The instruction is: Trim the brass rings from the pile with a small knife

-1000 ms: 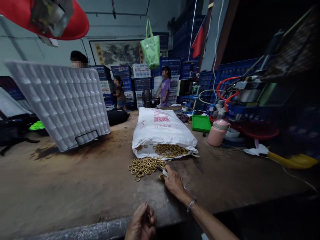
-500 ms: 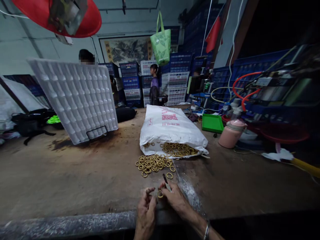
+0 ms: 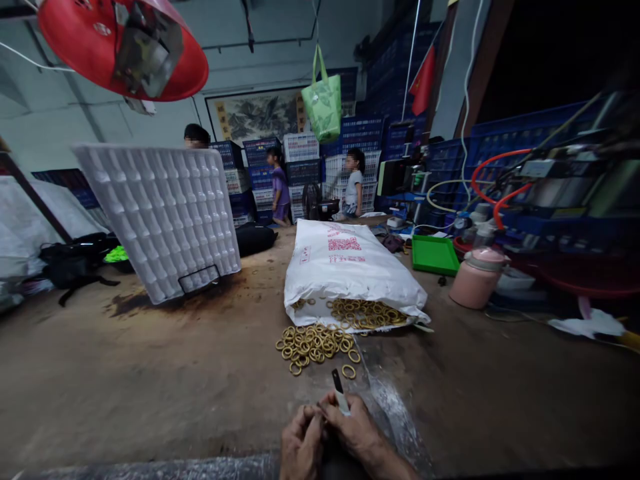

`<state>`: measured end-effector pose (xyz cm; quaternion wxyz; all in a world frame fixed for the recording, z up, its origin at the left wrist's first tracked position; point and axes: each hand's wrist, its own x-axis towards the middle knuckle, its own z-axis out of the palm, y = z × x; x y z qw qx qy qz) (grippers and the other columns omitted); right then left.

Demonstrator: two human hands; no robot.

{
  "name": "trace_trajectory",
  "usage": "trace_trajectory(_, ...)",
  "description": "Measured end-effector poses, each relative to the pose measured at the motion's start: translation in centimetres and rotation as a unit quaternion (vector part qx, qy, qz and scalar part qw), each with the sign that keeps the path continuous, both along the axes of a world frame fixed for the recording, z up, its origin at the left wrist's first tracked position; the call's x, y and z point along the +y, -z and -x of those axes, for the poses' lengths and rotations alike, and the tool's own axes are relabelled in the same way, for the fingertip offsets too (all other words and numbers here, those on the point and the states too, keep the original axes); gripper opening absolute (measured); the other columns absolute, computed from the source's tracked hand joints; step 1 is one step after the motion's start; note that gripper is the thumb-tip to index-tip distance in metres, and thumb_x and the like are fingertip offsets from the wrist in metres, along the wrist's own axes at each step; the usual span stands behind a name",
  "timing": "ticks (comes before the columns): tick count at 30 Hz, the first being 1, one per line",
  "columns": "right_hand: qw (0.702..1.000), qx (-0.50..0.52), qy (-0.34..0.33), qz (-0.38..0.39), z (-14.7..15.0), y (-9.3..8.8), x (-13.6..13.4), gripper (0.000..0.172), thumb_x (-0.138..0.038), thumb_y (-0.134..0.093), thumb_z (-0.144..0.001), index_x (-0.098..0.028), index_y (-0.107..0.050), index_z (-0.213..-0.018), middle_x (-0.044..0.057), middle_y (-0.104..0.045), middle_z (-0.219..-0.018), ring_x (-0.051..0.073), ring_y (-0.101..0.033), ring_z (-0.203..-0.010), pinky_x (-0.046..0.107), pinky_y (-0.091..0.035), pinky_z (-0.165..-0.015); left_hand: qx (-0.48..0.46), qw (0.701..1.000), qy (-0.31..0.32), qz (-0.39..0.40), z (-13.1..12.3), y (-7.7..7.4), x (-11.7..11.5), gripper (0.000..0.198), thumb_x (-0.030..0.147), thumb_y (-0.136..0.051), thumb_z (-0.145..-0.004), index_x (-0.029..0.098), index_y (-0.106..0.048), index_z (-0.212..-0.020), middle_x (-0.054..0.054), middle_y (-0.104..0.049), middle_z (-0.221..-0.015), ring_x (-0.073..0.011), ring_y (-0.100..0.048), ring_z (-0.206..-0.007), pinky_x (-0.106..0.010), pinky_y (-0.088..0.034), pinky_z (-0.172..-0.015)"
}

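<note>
My left hand (image 3: 303, 441) is closed in a pinch at the near edge of the table, its fingertips against those of my right hand. What it pinches is hidden. My right hand (image 3: 361, 430) is closed on a slim knife (image 3: 341, 393) with a dark end and a pale end, which sticks up and away from me. Just beyond the hands lies a single brass-coloured ring (image 3: 349, 371). Behind it is a loose heap of rings (image 3: 315, 345), spilling from the open mouth of a white woven sack (image 3: 350, 267), where more rings show.
A white ribbed panel (image 3: 170, 213) leans on a wire stand at left. To the right are a green tray (image 3: 434, 255) and a pink jug (image 3: 476, 280). A red lamp (image 3: 80, 47) and a green bag (image 3: 323, 110) hang overhead. Several people are beyond the table.
My hands have come together at the fingertips; the ring that showed between them is now out of sight. The view has tilted up slightly. People in the background have moved.
</note>
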<state>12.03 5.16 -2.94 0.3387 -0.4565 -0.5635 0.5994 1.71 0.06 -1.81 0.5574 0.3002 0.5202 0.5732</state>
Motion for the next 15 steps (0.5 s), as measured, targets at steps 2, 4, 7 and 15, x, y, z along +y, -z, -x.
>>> trace_trajectory(2,1.0,-0.003,0.009,-0.01,-0.1,0.6,0.2,0.029,-0.044,-0.053,-0.07,-0.016,-0.055,-0.071,-0.001,-0.054,-0.063,0.012,-0.051,-0.062,0.02,-0.04,-0.059,-0.032,0.999,-0.002,-0.016,-0.4,0.2,0.1,0.036,0.051,-0.069,-0.055,0.018,-0.058,-0.064,0.002,-0.051,-0.055,-0.012,-0.046,-0.051,-0.024,-0.038,-0.054)
trace_trajectory(4,1.0,-0.006,0.02,-0.012,-0.2,0.9,0.4,0.031,-0.046,-0.054,-0.068,-0.015,-0.055,-0.071,0.0,-0.054,-0.063,0.013,-0.051,-0.063,0.021,-0.04,-0.06,-0.038,0.998,-0.01,-0.039,-0.8,0.4,0.2,0.036,0.05,-0.071,-0.053,0.018,-0.057,-0.065,0.001,-0.054,-0.059,-0.0135,-0.049,-0.057,-0.024,-0.038,-0.057)
trace_trajectory(7,1.0,-0.004,0.028,0.004,-0.1,1.3,0.7,0.034,-0.049,-0.053,-0.066,-0.015,-0.055,-0.07,0.0,-0.054,-0.062,0.013,-0.051,-0.062,0.021,-0.04,-0.059,-0.013,0.999,-0.014,-0.046,-1.1,0.6,0.4,0.037,0.051,-0.069,-0.054,0.019,-0.052,-0.061,0.003,-0.049,-0.054,-0.0112,-0.044,-0.051,-0.022,-0.034,-0.052)
trace_trajectory(15,0.996,0.003,0.054,0.074,0.4,1.2,0.8,0.04,-0.054,-0.053,-0.061,-0.015,-0.055,-0.072,0.001,-0.056,-0.064,0.012,-0.052,-0.059,0.02,-0.04,-0.054,-0.021,1.0,0.005,-0.01,-1.1,1.1,1.0,0.045,0.058,-0.067,-0.051,0.019,-0.045,-0.057,0.007,-0.039,-0.043,-0.007,-0.03,-0.041,-0.021,-0.023,-0.043)
